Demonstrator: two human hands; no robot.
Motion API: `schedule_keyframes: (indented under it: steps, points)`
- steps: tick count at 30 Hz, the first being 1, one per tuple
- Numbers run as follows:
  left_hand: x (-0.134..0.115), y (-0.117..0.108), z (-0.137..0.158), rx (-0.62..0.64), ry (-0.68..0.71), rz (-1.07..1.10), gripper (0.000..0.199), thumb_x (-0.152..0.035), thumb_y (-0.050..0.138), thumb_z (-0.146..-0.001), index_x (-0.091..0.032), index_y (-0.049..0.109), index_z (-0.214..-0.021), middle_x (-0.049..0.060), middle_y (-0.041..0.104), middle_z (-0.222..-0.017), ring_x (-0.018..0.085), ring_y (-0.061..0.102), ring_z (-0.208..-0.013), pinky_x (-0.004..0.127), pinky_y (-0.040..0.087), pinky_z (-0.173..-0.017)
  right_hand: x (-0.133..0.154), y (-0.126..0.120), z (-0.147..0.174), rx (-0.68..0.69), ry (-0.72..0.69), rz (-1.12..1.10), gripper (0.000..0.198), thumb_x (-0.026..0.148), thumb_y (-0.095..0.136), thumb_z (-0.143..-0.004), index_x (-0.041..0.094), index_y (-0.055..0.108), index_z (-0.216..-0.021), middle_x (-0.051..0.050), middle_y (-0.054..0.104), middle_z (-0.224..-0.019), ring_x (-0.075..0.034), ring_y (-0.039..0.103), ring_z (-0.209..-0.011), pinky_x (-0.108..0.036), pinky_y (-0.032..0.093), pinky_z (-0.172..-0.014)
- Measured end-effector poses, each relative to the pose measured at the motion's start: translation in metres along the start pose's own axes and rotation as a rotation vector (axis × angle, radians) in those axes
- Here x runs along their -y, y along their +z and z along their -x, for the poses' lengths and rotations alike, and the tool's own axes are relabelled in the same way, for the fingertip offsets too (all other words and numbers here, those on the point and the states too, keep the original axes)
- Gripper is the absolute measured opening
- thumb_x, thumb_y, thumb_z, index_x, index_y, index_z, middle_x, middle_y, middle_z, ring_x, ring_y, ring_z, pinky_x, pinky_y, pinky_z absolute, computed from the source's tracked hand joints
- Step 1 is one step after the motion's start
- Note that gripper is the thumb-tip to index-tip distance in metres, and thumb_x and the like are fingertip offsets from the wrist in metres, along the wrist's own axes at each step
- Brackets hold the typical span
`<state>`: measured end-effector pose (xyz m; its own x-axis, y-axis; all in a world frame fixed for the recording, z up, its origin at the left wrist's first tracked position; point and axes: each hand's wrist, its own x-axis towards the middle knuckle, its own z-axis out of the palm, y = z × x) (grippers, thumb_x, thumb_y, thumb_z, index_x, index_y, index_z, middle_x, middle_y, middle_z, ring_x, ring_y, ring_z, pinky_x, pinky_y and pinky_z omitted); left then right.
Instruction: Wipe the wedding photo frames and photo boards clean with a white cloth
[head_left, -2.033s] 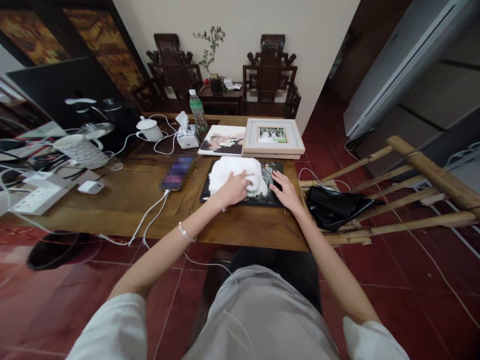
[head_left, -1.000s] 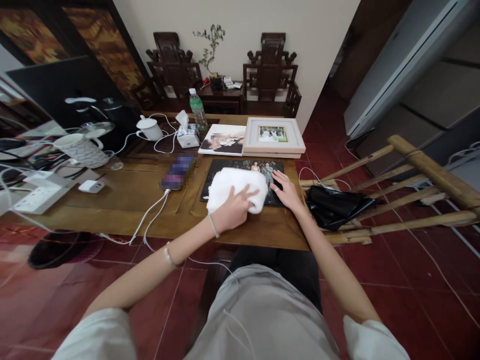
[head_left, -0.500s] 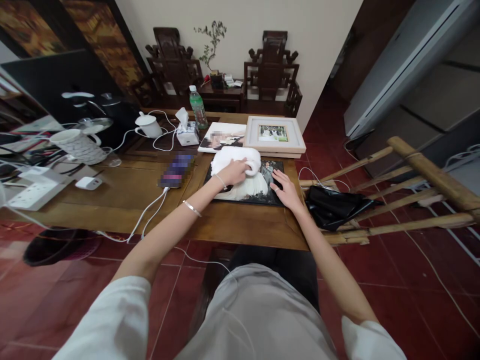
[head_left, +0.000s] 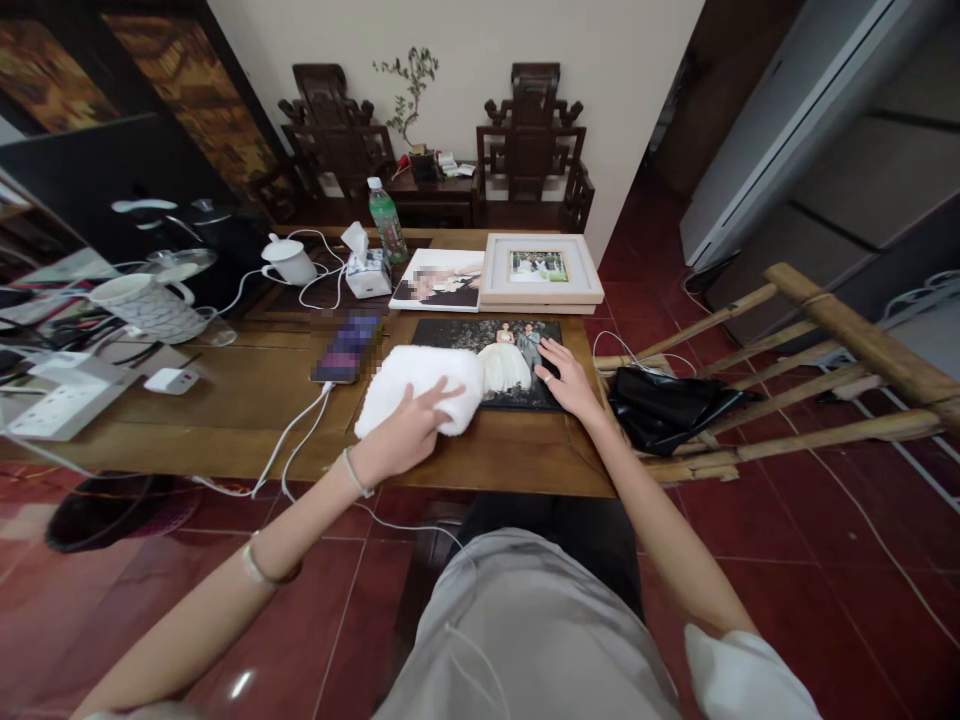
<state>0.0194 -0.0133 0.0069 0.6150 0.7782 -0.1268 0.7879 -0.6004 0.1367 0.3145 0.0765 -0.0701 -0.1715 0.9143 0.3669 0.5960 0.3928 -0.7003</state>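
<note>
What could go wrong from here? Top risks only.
1. The white cloth under the left hand lies close beside the phone; a wider sweep might shove it or snag its white cable.
2. The right hand rests only on the right side of the dark photo, so a hard push on the cloth could make it pivot.
3. The ring on that hand might scratch the photo.

Extends left arm (head_left: 307,515) and right arm (head_left: 656,500) forward (both forearms bare). Presents left hand (head_left: 412,425) palm down with fingers spread and bent. Holds right hand (head_left: 568,380) palm down with fingers fanned.
</note>
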Motion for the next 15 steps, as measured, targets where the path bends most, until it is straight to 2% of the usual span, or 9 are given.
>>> schedule_keyframes:
  steps: [2,4,9,12,15]
  points:
    - [-0.012,-0.002,0.002,0.025,0.047,0.004,0.048,0.002,0.034,-0.073,-0.017,0.069,-0.099,0.004,0.031,-0.155,0.029,0.019,-0.146,0.064,0.026,-0.111,0.0,0.0,0.0,-0.003,-0.003,0.002,0.043,0.031,0.056,-0.087,0.023,0.061,-0.128,-0.007,0.053,-0.141,-0.026,0.041,-0.137,-0.051,0.029,-0.116]
    - [-0.014,-0.005,-0.01,0.025,0.082,-0.005,0.047,0.002,0.035,-0.074,-0.017,0.068,-0.101,0.005,0.033,-0.154,0.029,0.022,-0.145,0.064,0.029,-0.109,0.0,-0.001,0.0,-0.001,-0.007,-0.002,0.043,0.032,0.057,-0.086,0.025,0.061,-0.128,-0.006,0.053,-0.141,-0.026,0.041,-0.137,-0.052,0.029,-0.116]
    - [0.004,-0.019,-0.082,-0.013,0.021,-0.036,0.042,-0.002,0.038,-0.079,-0.014,0.066,-0.108,0.014,0.046,-0.145,0.029,0.036,-0.139,0.058,0.035,-0.108,-0.001,-0.002,0.0,0.01,-0.006,-0.007,0.042,0.034,0.058,-0.086,0.024,0.062,-0.127,-0.006,0.053,-0.141,-0.027,0.041,-0.137,-0.053,0.029,-0.116]
    - [0.012,-0.025,-0.125,-0.036,-0.036,-0.02,0.042,-0.003,0.038,-0.08,-0.014,0.066,-0.111,0.016,0.056,-0.135,0.026,0.036,-0.14,0.055,0.035,-0.108,-0.003,-0.002,0.0,0.009,-0.011,0.0,0.042,0.035,0.057,-0.087,0.024,0.062,-0.127,-0.007,0.053,-0.141,-0.026,0.041,-0.137,-0.052,0.029,-0.116]
    - [0.009,-0.024,-0.148,-0.075,-0.069,-0.023,0.044,-0.001,0.038,-0.079,-0.013,0.065,-0.112,0.015,0.052,-0.14,0.027,0.031,-0.142,0.062,0.03,-0.108,-0.004,-0.001,0.0,0.006,-0.02,0.008,0.044,0.036,0.057,-0.087,0.022,0.061,-0.128,-0.008,0.053,-0.141,-0.026,0.041,-0.137,-0.051,0.029,-0.116]
